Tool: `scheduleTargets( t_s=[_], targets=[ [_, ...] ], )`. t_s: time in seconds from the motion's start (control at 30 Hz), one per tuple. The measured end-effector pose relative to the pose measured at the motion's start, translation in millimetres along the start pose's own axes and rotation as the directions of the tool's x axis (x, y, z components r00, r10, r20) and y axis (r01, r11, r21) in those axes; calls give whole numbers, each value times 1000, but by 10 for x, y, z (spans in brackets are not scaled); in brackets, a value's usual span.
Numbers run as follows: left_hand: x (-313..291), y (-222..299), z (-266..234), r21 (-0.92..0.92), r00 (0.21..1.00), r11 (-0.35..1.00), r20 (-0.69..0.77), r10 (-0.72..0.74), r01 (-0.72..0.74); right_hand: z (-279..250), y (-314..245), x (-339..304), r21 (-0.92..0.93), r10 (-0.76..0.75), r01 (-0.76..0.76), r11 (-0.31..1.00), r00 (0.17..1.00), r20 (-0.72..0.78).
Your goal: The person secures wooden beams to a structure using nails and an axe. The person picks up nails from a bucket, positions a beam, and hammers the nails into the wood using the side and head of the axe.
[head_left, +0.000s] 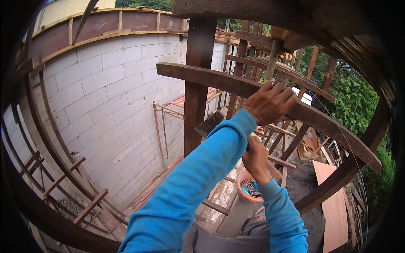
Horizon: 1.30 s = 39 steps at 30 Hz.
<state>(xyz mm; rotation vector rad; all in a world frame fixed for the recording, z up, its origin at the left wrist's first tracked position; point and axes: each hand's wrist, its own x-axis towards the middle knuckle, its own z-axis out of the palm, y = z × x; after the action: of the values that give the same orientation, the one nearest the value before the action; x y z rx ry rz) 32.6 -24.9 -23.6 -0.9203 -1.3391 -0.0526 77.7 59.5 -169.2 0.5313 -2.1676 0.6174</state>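
My left hand [272,103] is closed over the top edge of a dark wooden beam [206,78], which slants down to the right in front of an upright wooden post [198,92]. Below it, my right hand [257,159] is raised with its fingers curled. The left sleeve partly covers that hand, and what it grips is hidden. Just beyond the left forearm a dark, blocky piece with a paler face [209,123] sticks out against the post. Whether it joins what my right hand holds, I cannot tell.
An orange bucket [249,185] with small items in it stands below my hands. Left is a pale block wall [114,84]; a metal scaffold frame [162,122] stands by it. A plywood sheet [333,211] leans at lower right. A heavy timber [261,12] crosses overhead.
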Motion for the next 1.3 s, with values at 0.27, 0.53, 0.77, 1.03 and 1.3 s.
scheduleTargets(
  t_s=[0.27,0.53,0.77,1.03,1.3],
  targets=[
    [-26,-24,-3,-4,1000,1000,-14,19,-19,-95,-117,60,-19,-94,94,995,995,26],
    [-17,-11,-12,4,999,1000,-35,20,-20,-10,-210,364,-44,-48,46,998,998,-42],
    [10,-11,-9,-32,999,999,-39,17,-18,67,-73,430,-79,73,-70,994,997,30],
    [5,5,-13,-9,999,1000,34,-6,7,-44,-104,91,26,-34,33,999,998,47],
    [-239,-7,-126,10,959,985,-226,173,-175,-629,176,-716,-120,95,-47,992,893,439]
  ],
)
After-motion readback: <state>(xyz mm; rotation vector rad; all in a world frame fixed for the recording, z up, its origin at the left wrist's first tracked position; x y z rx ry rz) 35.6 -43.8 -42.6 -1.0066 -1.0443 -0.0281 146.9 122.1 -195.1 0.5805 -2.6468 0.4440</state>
